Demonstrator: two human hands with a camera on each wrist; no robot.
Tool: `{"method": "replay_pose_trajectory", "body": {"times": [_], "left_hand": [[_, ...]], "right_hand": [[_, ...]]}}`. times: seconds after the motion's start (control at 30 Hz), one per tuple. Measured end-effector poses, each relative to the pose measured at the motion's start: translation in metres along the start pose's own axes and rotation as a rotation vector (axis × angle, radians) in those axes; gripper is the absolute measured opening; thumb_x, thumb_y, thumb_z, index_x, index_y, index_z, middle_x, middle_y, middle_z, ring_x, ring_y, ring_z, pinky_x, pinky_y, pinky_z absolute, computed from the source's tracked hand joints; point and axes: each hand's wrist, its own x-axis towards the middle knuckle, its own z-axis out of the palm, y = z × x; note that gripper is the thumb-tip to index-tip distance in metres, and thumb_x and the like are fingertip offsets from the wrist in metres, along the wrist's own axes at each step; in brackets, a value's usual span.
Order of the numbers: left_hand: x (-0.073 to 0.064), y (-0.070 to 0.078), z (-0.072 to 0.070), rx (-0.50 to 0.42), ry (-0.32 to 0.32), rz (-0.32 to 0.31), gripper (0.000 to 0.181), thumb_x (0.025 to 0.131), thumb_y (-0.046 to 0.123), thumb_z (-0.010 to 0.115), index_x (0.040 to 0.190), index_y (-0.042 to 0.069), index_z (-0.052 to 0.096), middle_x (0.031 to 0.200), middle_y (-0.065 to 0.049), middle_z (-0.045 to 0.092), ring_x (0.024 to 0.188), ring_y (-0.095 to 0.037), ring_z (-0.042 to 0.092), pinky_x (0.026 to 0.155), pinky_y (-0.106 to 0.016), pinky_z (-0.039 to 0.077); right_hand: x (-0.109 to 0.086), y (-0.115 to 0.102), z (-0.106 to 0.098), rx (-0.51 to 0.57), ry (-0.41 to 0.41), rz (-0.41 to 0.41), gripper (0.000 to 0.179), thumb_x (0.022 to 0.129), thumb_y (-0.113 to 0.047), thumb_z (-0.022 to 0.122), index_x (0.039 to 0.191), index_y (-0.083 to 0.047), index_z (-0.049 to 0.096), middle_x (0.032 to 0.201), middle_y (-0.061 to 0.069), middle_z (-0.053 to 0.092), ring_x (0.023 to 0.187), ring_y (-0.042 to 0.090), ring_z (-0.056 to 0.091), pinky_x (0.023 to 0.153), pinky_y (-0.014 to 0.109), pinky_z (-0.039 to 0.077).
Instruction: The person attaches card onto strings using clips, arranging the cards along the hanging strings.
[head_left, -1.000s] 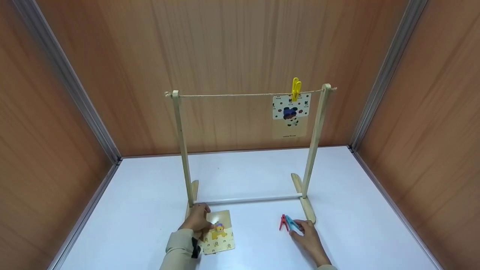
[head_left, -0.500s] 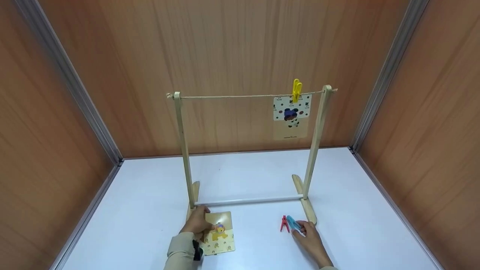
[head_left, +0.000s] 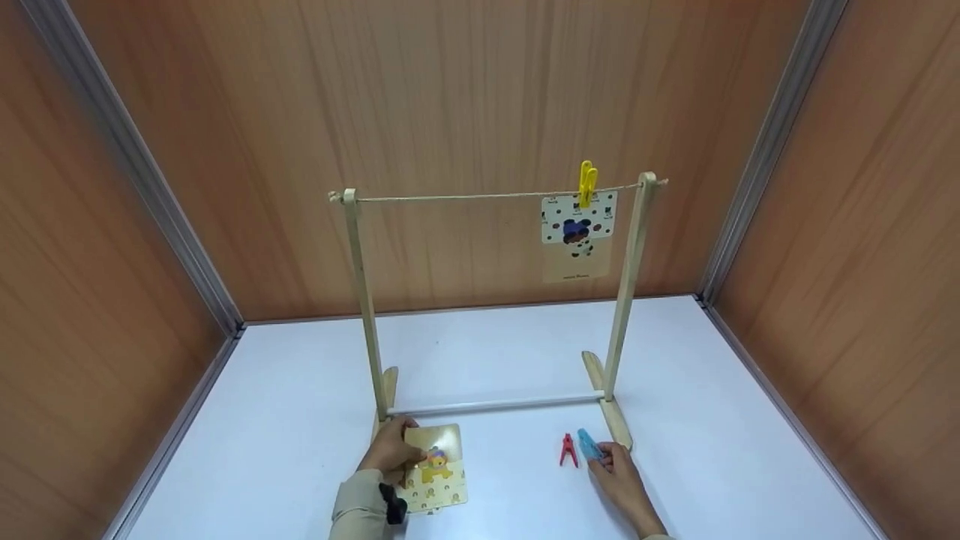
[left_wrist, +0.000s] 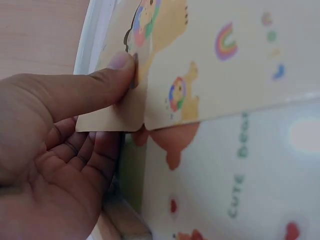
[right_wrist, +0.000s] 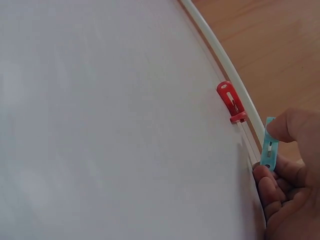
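My left hand [head_left: 392,448] pinches the left edge of a yellow card with a lion on it [head_left: 442,469], thumb on top and fingers beneath. In the left wrist view, the card [left_wrist: 210,75] is lifted over a white card printed "Cute Bear" [left_wrist: 260,175]. On the right, the thumb and fingers of my right hand [head_left: 622,480] hold a light blue clothespin [head_left: 589,445], seen also in the right wrist view [right_wrist: 270,145]. A red clothespin [head_left: 568,450] stands on the white table just left of it.
Behind the hands is a wooden rack [head_left: 626,300] with a string [head_left: 465,198] between its posts and a white bar [head_left: 495,406] low down. A yellow clothespin [head_left: 587,184] holds a bear card [head_left: 577,259] on the string's right end. Wood-grain walls [head_left: 465,90] enclose the table [head_left: 285,420].
The blue clothespin has turned in my right hand and come away from the red one. My left hand keeps its grip on the lion card, nearly in place. The head view has shifted slightly.
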Motion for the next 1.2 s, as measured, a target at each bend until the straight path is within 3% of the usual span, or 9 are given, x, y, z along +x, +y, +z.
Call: {"method": "replay_pose_trajectory", "body": {"times": [0.33, 0.53, 0.73, 0.93, 1.07, 1.2], "left_hand": [[0.002, -0.002, 0.002, -0.045, 0.006, -0.014, 0.048, 0.073, -0.008, 0.074, 0.115, -0.002, 0.050, 0.101, -0.016, 0.056, 0.080, -0.022, 0.056, 0.060, -0.028, 0.050], [0.004, -0.001, 0.001, 0.011, 0.033, 0.006, 0.042, 0.074, -0.004, 0.070, 0.113, 0.000, 0.053, 0.105, -0.014, 0.058, 0.092, -0.024, 0.054, 0.077, -0.034, 0.047], [0.002, -0.003, 0.002, -0.015, 0.031, -0.004, 0.041, 0.076, -0.006, 0.059, 0.116, -0.001, 0.053, 0.105, -0.015, 0.056, 0.092, -0.025, 0.053, 0.076, -0.033, 0.046], [-0.002, 0.000, 0.002, 0.009, 0.050, 0.045, 0.042, 0.077, -0.005, 0.056, 0.119, -0.004, 0.053, 0.109, -0.018, 0.058, 0.092, -0.026, 0.053, 0.080, -0.038, 0.047], [-0.003, 0.002, 0.003, -0.028, 0.040, 0.044, 0.045, 0.081, -0.005, 0.055, 0.126, -0.007, 0.049, 0.100, -0.019, 0.057, 0.076, -0.022, 0.053, 0.065, -0.033, 0.046], [-0.001, 0.002, 0.001, -0.041, 0.042, 0.010, 0.046, 0.084, -0.002, 0.061, 0.127, -0.006, 0.047, 0.093, -0.013, 0.048, 0.072, -0.020, 0.047, 0.057, -0.028, 0.041]], "right_hand": [[-0.002, 0.001, 0.001, 0.005, 0.025, -0.049, 0.034, 0.086, -0.011, 0.062, 0.114, 0.006, 0.054, 0.098, 0.010, 0.052, 0.085, 0.014, 0.050, 0.073, 0.023, 0.043], [-0.002, -0.004, 0.000, -0.005, 0.004, -0.021, 0.034, 0.089, -0.013, 0.060, 0.116, 0.006, 0.054, 0.098, 0.010, 0.049, 0.085, 0.015, 0.046, 0.072, 0.024, 0.040], [-0.002, -0.003, 0.000, 0.015, -0.004, 0.018, 0.035, 0.092, -0.015, 0.056, 0.121, 0.006, 0.055, 0.102, 0.011, 0.049, 0.088, 0.016, 0.046, 0.075, 0.026, 0.040], [0.000, -0.002, -0.004, 0.073, 0.003, 0.065, 0.040, 0.092, -0.017, 0.058, 0.124, 0.007, 0.056, 0.102, 0.010, 0.053, 0.090, 0.018, 0.049, 0.077, 0.028, 0.041], [0.000, 0.000, -0.009, 0.141, -0.002, 0.106, 0.046, 0.089, -0.019, 0.065, 0.125, 0.008, 0.056, 0.106, 0.013, 0.059, 0.093, 0.019, 0.054, 0.078, 0.027, 0.044], [0.001, 0.000, -0.010, 0.197, -0.002, 0.133, 0.047, 0.086, -0.019, 0.069, 0.123, 0.008, 0.057, 0.107, 0.013, 0.062, 0.093, 0.018, 0.056, 0.077, 0.025, 0.046]]}}
